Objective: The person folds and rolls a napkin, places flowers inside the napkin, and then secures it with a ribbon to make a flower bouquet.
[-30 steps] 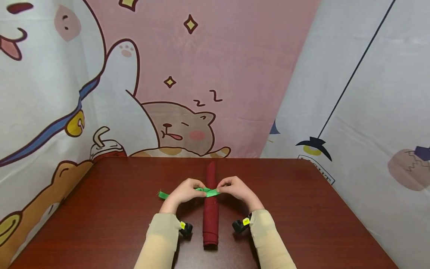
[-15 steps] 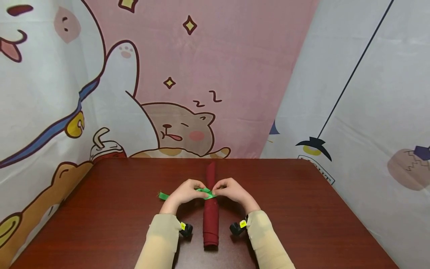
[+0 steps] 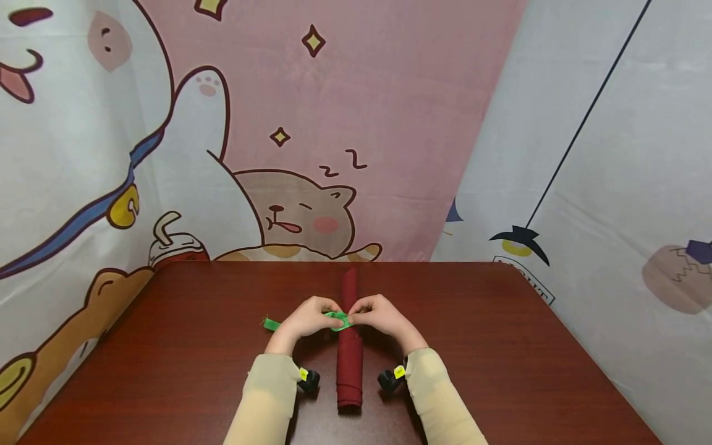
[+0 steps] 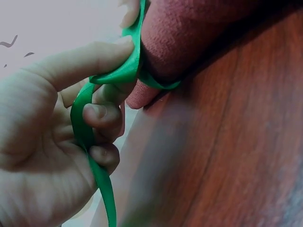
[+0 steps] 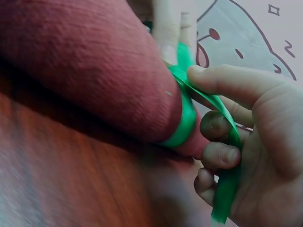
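A dark red cloth roll (image 3: 349, 364) lies lengthwise on the table, with a green ribbon (image 5: 182, 125) passing round its middle. My left hand (image 3: 307, 318) pinches the ribbon between thumb and fingers at the roll's left side; one tail (image 4: 103, 189) runs down across its palm. From the right, my right hand (image 3: 384, 316) pinches another stretch of ribbon over the top of the roll, its loose end (image 5: 225, 198) hanging past the curled fingers. Both hands' fingertips are close together where the ribbon crosses. The underside of the roll is hidden.
The brown wooden table (image 3: 478, 346) extends around the roll on both sides. Behind it hangs a cartoon-printed cloth backdrop (image 3: 400, 123). A small black camera sits at each wrist, beside the pale sleeves (image 3: 267, 395).
My right hand has moved left, from the roll's right side to over its top, close to the left fingertips. The left hand and the roll stay nearly in place.
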`<action>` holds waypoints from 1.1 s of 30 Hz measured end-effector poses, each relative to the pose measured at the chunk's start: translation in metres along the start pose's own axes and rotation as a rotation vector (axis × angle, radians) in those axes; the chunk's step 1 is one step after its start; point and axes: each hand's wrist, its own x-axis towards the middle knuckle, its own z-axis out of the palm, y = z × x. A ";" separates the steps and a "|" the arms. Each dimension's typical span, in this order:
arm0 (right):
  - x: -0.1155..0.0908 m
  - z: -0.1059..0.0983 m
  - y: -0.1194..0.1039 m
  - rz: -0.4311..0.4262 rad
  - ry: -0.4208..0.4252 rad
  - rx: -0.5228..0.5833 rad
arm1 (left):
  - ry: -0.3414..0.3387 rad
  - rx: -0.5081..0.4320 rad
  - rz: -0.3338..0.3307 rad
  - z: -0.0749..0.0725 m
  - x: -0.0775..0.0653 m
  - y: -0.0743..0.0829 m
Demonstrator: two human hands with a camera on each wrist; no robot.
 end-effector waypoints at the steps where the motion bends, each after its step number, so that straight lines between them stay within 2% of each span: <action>1: 0.001 -0.001 0.005 0.010 0.007 -0.006 | 0.001 0.000 0.002 0.000 0.000 0.000; 5: 0.002 -0.008 0.022 0.052 0.036 -0.012 | 0.007 0.010 0.002 0.001 0.000 -0.002; 9: 0.000 -0.014 0.029 0.065 0.042 -0.004 | 0.011 0.014 -0.005 0.001 0.000 -0.003; 22: 0.004 0.002 0.017 0.022 -0.029 -0.003 | 0.006 0.005 0.000 0.000 -0.003 0.001; 27: 0.006 0.005 0.012 0.001 -0.028 -0.025 | -0.001 0.002 0.008 0.000 -0.002 0.002; 33: 0.004 -0.001 0.018 0.043 0.003 -0.021 | -0.003 0.008 0.011 0.001 -0.001 0.001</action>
